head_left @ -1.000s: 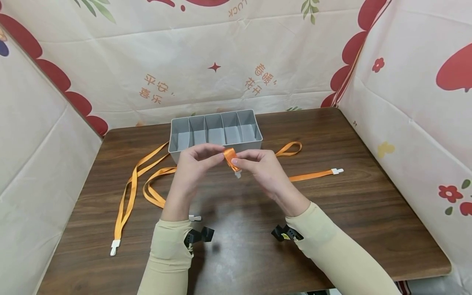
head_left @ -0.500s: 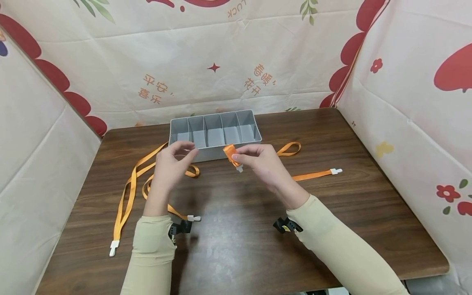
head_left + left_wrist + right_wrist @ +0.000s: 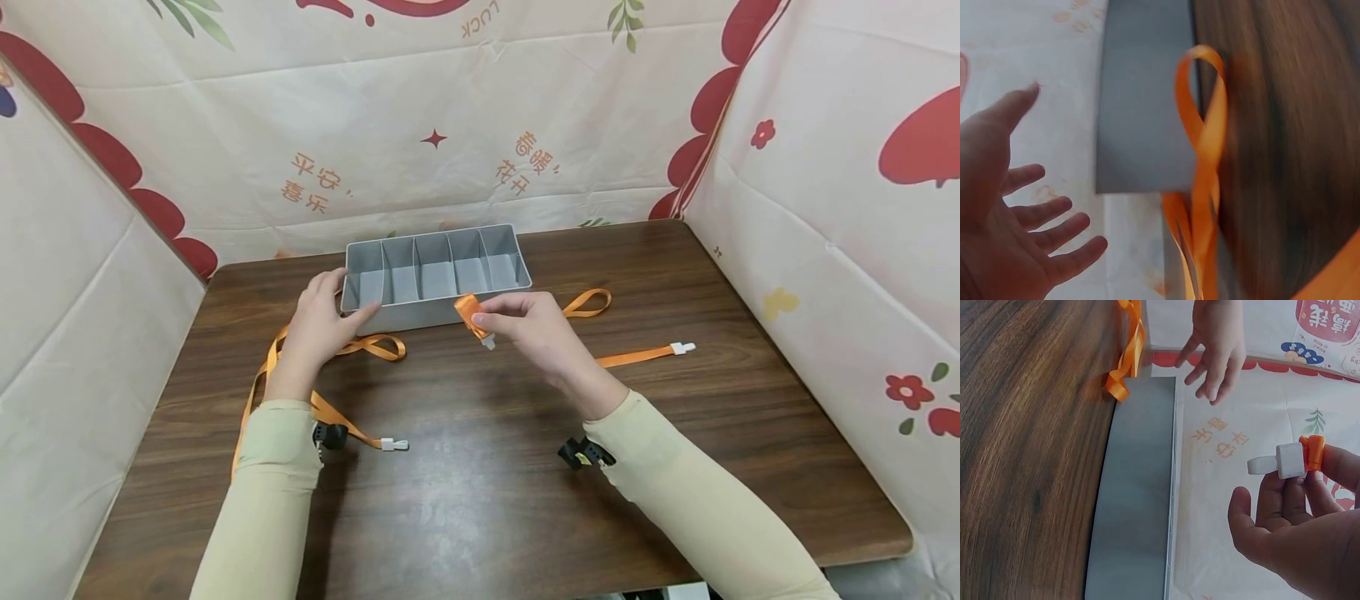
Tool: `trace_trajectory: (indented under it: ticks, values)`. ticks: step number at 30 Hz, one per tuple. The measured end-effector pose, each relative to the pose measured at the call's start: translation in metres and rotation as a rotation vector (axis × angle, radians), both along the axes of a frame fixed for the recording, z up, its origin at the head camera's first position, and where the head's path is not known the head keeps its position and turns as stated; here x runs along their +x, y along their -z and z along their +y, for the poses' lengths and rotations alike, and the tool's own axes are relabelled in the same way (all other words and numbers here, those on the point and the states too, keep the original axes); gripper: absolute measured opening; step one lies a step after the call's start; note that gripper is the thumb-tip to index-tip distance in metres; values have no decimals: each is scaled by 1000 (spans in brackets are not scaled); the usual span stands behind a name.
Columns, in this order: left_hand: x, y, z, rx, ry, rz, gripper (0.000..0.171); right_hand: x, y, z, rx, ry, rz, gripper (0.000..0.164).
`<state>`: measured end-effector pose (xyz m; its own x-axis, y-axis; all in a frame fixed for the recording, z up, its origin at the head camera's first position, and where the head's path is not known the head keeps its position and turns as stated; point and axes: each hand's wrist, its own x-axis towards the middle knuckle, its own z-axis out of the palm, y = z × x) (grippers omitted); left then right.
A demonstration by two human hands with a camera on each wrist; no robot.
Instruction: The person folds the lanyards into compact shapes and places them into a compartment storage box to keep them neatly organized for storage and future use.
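Note:
My right hand pinches a folded orange lanyard between thumb and fingers, in front of the grey divided box. From the orange bundle sticks out its white plastic clip, plain in the right wrist view. My left hand is at the box's left end, fingers spread and holding nothing; the left wrist view shows its thumb and fingers apart. Under and beside that hand lie loose orange lanyards, partly hidden by the forearm. One of them ends in a white clip.
The box has several compartments with thin dividers and stands near the back of the brown wooden table. To the right lies another orange lanyard, its white clip pointing right. A patterned cloth hangs behind the table and at both sides.
My left hand has come away from the folded lanyard and moved left to the box's left end, its fingers spreading. My right hand stays nearly in place, still pinching the lanyard.

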<state>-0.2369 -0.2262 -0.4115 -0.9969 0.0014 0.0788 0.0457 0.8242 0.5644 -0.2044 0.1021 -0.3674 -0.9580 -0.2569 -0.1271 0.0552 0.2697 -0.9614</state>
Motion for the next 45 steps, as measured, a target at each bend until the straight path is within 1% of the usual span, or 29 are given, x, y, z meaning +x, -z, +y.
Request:
trace_trajectory:
  ticks: [4,7,10,16,18,22,26,30,35,40,45]
  values:
    - [-14,7,-7,-80,35,-109,107,-1,0,0,-1,-4,2,24]
    - [-22,13,-9,-99,58,-178,113,-1,0,0,6,-10,-3,24]
    - [-28,19,-10,-110,63,-216,118,0,0,1,10,-16,-7,24]
    - [-33,23,-11,-211,38,-286,124,2,1,1,8,-23,-11,22]
    - [-34,25,-13,-221,39,-300,124,2,2,1,8,-26,-10,22]
    - [-37,27,-14,-196,36,-300,125,0,4,1,5,-25,-2,22]
    - [-40,29,-12,-165,19,-294,124,-1,5,1,6,-23,5,22]
    - [-41,32,-10,-166,4,-293,122,-1,7,2,9,-33,3,21]
    - [-42,34,-7,-172,10,-284,121,-4,4,7,15,-25,27,21]
    - [-41,34,-8,-201,15,-259,123,-19,-3,11,29,-5,52,22]
    - [-40,33,-8,-207,12,-265,123,-46,-6,14,75,14,85,22]
